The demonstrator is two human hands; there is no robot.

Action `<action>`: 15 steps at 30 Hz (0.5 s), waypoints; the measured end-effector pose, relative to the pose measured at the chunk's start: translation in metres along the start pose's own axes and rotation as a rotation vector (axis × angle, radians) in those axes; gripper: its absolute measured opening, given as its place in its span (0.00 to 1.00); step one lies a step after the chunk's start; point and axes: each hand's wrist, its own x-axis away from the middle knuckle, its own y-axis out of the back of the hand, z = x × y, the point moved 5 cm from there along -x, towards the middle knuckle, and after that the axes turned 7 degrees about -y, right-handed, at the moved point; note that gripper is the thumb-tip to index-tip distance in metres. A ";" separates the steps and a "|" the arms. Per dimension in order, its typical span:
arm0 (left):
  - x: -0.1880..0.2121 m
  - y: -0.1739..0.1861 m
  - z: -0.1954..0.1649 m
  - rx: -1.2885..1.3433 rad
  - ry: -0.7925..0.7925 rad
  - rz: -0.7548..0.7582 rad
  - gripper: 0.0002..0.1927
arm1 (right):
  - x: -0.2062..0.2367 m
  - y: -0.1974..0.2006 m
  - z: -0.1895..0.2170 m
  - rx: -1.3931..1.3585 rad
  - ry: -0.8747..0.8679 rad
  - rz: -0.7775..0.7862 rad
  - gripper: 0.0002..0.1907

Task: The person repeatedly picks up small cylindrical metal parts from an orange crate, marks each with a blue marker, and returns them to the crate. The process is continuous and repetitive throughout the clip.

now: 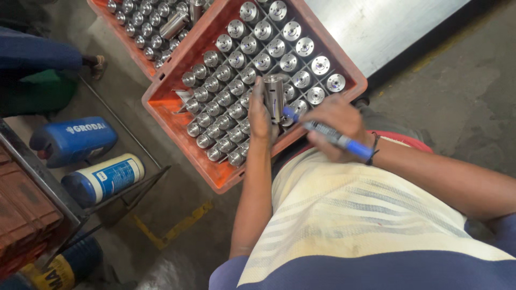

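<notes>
My left hand grips a shiny metal cylinder, held upright over an orange plastic crate. My right hand holds a blue marker pen, and its tip touches the lower side of the cylinder. The crate is filled with several rows of the same metal cylinders, standing on end in a divider grid. The near left part of the crate shows bare orange floor.
A second orange crate of metal parts lies beyond the first. Two blue canisters lie on the concrete floor at left beside a dark metal rack. Another person's blue sleeve shows at upper left. A grey metal sheet lies at upper right.
</notes>
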 end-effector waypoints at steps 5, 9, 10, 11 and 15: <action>0.000 -0.010 -0.008 -0.058 -0.028 0.105 0.14 | 0.002 -0.004 -0.002 -0.008 0.028 0.050 0.13; 0.001 -0.021 -0.015 0.086 0.074 0.137 0.17 | 0.003 -0.004 -0.003 -0.026 0.009 0.031 0.12; 0.001 -0.020 -0.019 0.031 0.076 0.110 0.18 | 0.003 -0.006 -0.001 -0.025 0.049 0.086 0.12; -0.001 -0.019 -0.024 -0.023 0.079 0.087 0.18 | 0.001 -0.003 -0.003 -0.038 0.025 0.033 0.12; -0.020 -0.002 -0.059 -0.206 -0.090 -0.010 0.20 | -0.009 0.013 -0.015 -0.026 -0.065 -0.102 0.12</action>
